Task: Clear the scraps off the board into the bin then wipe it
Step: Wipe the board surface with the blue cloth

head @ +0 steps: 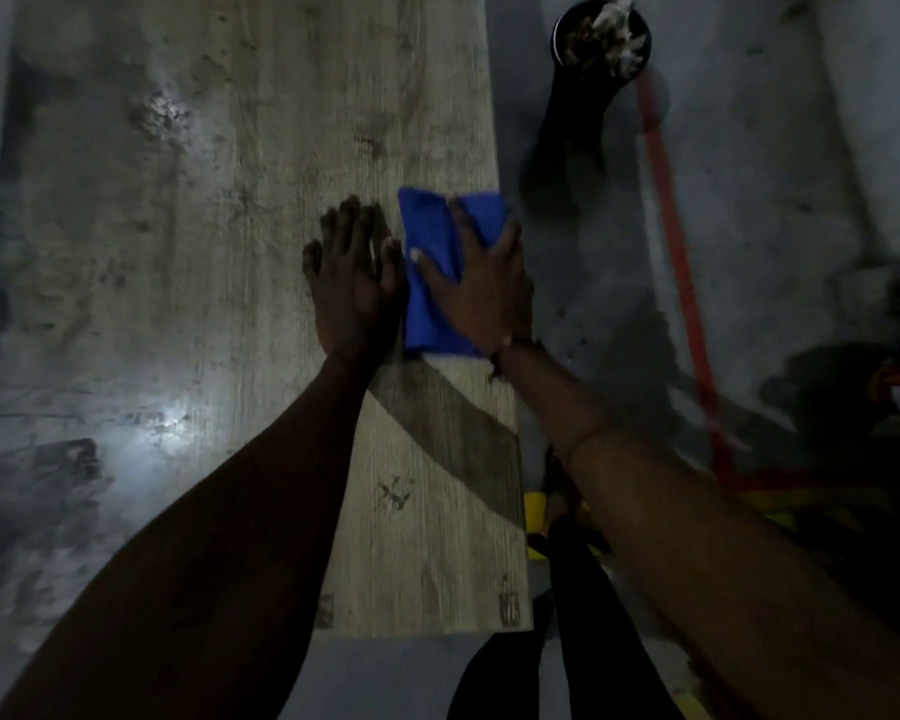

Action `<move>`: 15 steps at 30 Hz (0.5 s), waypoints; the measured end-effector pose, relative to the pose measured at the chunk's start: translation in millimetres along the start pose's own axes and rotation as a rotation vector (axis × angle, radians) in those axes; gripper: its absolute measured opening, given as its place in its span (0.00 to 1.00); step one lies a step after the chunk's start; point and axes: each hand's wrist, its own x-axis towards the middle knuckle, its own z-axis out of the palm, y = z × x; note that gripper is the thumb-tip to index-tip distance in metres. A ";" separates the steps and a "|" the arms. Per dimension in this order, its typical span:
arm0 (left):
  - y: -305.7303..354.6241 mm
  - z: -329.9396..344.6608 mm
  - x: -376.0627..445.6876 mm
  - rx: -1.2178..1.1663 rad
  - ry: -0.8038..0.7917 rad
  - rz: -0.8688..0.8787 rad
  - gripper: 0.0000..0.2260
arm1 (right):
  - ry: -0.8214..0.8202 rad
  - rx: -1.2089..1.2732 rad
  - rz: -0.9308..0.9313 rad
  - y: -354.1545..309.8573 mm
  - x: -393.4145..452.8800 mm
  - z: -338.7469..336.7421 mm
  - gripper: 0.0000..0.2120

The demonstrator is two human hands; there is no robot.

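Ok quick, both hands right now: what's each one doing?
Left hand: open, flat on the board, holding nothing.
Right hand: open, fingers spread, pressing the blue cloth onto the board.

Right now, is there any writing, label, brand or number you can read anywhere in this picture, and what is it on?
None can be read.
Dark stamped marks at the near corners of the long pale wooden board: too blurred to read.
Folded blue cloth: no print visible.
Round black bin: no label visible.
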 end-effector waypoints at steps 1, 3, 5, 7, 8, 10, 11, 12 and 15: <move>-1.2 1.3 -0.2 0.004 0.008 0.002 0.24 | 0.005 -0.015 0.009 -0.5 17.9 1.7 0.44; -3.4 2.9 -0.3 -0.003 0.012 0.007 0.24 | 0.041 -0.055 -0.021 2.5 13.3 5.6 0.43; -4.9 3.1 0.7 -0.023 0.005 0.011 0.24 | 0.052 -0.089 -0.044 7.5 -37.0 3.6 0.41; -6.1 3.1 1.6 -0.013 0.002 0.015 0.24 | 0.008 -0.092 -0.047 17.8 -95.1 6.2 0.41; -6.4 3.7 1.6 -0.005 0.003 0.019 0.24 | -0.025 -0.076 -0.029 20.9 -114.3 7.4 0.42; -6.9 4.8 1.3 -0.001 0.006 0.019 0.23 | -0.035 -0.041 0.000 20.8 -113.6 8.9 0.43; -6.3 5.7 1.4 -0.004 0.009 0.017 0.23 | -0.017 -0.039 0.009 18.1 -97.1 9.4 0.43; -6.1 6.3 1.4 -0.007 0.011 0.013 0.23 | 0.009 -0.043 0.009 13.4 -75.5 8.9 0.42; -6.3 8.4 0.0 0.001 0.026 -0.001 0.24 | 0.064 -0.046 -0.020 -0.2 4.1 5.3 0.41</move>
